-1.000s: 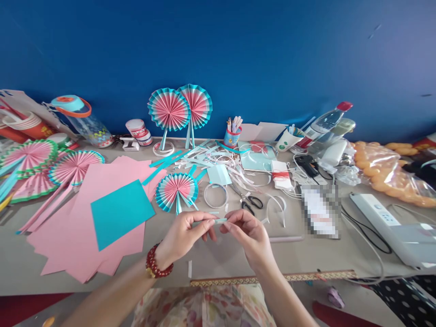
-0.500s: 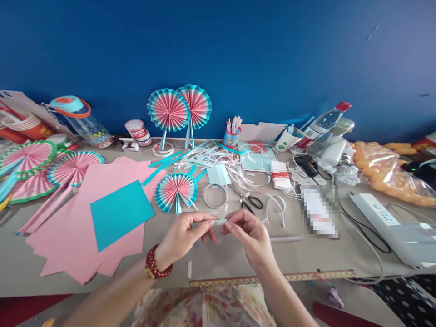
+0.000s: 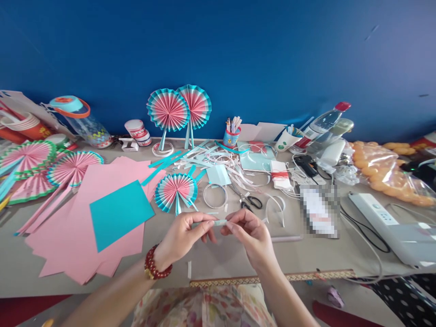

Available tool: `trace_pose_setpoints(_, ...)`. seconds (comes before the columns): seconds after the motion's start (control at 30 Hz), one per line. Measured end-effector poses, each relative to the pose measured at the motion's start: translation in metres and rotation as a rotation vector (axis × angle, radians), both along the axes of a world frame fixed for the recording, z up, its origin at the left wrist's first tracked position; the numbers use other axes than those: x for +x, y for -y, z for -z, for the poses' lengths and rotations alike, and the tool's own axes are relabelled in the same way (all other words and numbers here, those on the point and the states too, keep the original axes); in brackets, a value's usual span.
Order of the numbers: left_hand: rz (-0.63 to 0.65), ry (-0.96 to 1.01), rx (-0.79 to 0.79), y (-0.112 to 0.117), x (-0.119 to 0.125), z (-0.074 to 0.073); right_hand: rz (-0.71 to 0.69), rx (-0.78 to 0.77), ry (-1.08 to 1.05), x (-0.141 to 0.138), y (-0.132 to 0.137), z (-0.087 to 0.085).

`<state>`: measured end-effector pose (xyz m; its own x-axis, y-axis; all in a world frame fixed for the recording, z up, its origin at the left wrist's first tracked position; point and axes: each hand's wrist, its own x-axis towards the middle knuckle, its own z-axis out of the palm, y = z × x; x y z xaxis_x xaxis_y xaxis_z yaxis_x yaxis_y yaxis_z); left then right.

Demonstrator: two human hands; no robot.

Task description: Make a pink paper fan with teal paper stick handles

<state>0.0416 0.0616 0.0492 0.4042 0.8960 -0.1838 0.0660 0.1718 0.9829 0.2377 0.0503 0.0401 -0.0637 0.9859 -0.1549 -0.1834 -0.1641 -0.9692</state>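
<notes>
While the left hand (image 3: 184, 236) pinches a pale green strip (image 3: 220, 222) between thumb and fingers, the right hand (image 3: 251, 235) nips it from the other side, both closed narrowly on it. Slim and nearly level, the strip has a soft minty tone; the fingers cover part of it, so its full length cannot be told, nor whether it is folded or rolled. It is held above the near part of the grey worktop (image 3: 221, 261), in front of the body.

A red beaded bracelet (image 3: 157, 263) circles the left wrist. Just beyond the hands lie a pale ring (image 3: 205, 195), scissors (image 3: 255, 202) with black handles, and a pleated fan (image 3: 175, 190) with a pink centre and blue-green rim. To the left, a teal sheet (image 3: 121, 215) rests on fanned-out pink sheets (image 3: 64, 240). Farther back, loose paper strips (image 3: 199, 159) lie tangled near a pen cup (image 3: 232, 137), and two round fans (image 3: 167, 110) stand upright before the blue wall (image 3: 218, 50).
</notes>
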Motion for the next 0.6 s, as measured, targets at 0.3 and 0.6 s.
trace_pose_setpoints(0.3,0.01,0.001,0.006,0.0002,-0.0006,0.002,-0.002,0.023,-0.011,-0.0001,0.0005,0.0006)
trace_pose_setpoints(0.6,0.037,-0.049,0.034,-0.0008,-0.0016,0.0024,-0.022,0.067,0.011,-0.0004,-0.0006,0.0041)
